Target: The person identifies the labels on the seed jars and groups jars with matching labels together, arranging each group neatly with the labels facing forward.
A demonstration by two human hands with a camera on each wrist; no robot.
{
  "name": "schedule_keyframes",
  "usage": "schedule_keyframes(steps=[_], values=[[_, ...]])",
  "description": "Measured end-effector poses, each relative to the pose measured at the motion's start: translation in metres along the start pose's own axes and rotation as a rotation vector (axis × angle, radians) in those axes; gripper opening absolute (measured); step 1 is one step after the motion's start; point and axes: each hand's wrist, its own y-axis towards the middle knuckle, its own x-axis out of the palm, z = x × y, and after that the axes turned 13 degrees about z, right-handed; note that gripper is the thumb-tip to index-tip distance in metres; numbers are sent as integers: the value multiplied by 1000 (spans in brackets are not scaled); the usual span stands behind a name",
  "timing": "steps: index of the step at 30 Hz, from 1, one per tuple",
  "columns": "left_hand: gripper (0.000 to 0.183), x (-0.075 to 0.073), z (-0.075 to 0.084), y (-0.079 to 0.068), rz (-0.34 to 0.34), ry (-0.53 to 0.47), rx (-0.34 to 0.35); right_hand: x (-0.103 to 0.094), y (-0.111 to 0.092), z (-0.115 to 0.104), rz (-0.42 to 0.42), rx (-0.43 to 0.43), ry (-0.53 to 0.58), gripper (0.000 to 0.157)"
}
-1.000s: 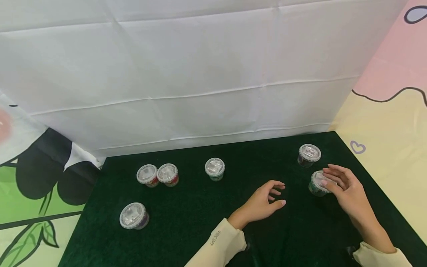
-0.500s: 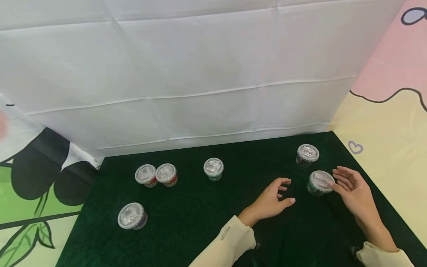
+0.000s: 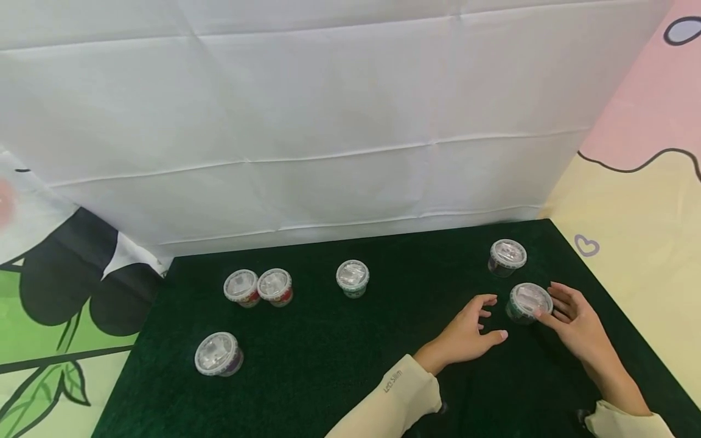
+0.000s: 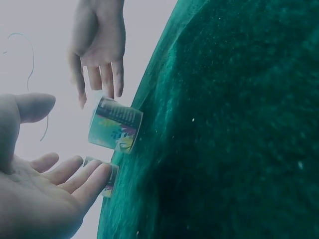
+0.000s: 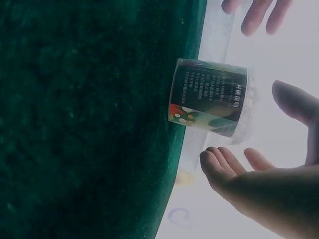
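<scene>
A small plastic tub with a clear-and-white lid and a green label stands upright on the dark green cloth at the right. My right hand is at its right side, fingers loosely bent, the thumb tip overlapping the lid's edge in the head view. From the left my left hand reaches toward the same tub, thumb and fingers apart, a gap between them. In the right wrist view the tub shows a printed label, and my right hand is spread around it without gripping. Behind it stands another lidded tub.
Two red-labelled tubs stand side by side at the back left. One tub is at the back middle, and a purple-labelled tub at the front left. A white cloth wall rises behind the table.
My left hand has moved right, closer to the green-labelled tub. My right hand has shifted slightly right, off the lid to the tub's side. The tubs stand where they were.
</scene>
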Motion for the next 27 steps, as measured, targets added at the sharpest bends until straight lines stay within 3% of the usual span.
schedule_keyframes(steps=[9,27], values=[[66,20,2,7,-18,4,-45,-2,5,-4,-95,113,-61,81],[75,27,6,14,-65,25,-31,3,7,-2,-139,112,-107,79]])
